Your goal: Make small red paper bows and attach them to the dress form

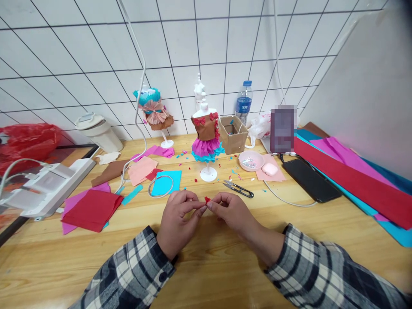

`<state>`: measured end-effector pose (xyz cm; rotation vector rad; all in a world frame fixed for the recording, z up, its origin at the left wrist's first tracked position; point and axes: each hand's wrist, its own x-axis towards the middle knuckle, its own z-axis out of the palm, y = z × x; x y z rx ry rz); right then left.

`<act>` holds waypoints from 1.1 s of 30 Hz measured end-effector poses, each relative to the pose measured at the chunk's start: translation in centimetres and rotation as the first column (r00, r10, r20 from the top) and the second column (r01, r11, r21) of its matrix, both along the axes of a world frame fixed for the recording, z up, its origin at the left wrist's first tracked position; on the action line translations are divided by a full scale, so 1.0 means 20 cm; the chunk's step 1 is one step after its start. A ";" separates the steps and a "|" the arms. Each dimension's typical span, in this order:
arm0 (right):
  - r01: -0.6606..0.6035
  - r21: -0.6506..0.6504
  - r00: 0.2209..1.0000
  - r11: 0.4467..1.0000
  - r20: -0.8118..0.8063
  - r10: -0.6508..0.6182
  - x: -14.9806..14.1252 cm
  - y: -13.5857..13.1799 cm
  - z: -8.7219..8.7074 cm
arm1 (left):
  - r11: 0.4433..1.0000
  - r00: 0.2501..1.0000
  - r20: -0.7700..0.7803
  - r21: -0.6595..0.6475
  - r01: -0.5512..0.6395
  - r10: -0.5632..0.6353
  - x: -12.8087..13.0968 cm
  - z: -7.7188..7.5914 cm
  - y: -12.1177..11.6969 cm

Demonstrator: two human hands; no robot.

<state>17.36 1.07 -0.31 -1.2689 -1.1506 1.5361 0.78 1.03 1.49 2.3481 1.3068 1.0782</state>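
Observation:
Between the fingertips of both hands is a small piece of red paper (207, 200), held just above the wooden table. My left hand (180, 221) pinches it from the left with thumb and forefinger. From the other side, my right hand (232, 214) pinches it too. Thread snips (238, 189) lie just beyond my right hand. Straight ahead stands a miniature dress form (206, 128) in a brown bodice with red bows and a magenta and blue skirt. Left of it is a second dressed form (156, 109). A silver ring (149, 187) rests partly on blue paper (170, 182).
Red paper squares (93, 210) and a power strip (61, 186) lie left, near a lidded cup (98, 131). Behind are a cardboard box (233, 141) and a water bottle (244, 101). At right are a pink bowl (256, 159), a black phone (310, 179) and long paper strips (350, 182).

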 end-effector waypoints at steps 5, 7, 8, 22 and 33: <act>0.014 0.012 0.998 1.000 0.058 -0.014 0.00 0.00 0.00 | 0.997 0.998 0.017 -0.051 -0.063 0.064 0.01 0.00 0.00; 0.016 0.023 0.996 1.000 0.083 -0.018 0.00 0.00 0.00 | 0.993 0.995 0.042 -0.086 -0.086 0.089 0.02 0.00 0.00; 0.013 0.034 0.996 0.999 0.084 -0.015 0.00 -0.01 0.00 | 0.991 0.994 0.059 -0.103 -0.090 0.097 0.02 0.00 0.00; -0.310 0.015 0.948 0.951 0.082 0.308 0.08 0.04 -0.02 | 0.919 0.941 -0.274 0.282 0.275 -0.198 -0.11 0.02 0.02; -0.632 0.414 0.703 0.655 0.663 0.258 0.16 0.08 0.03 | 0.861 0.814 -0.470 0.191 0.470 -0.340 -0.14 0.01 0.06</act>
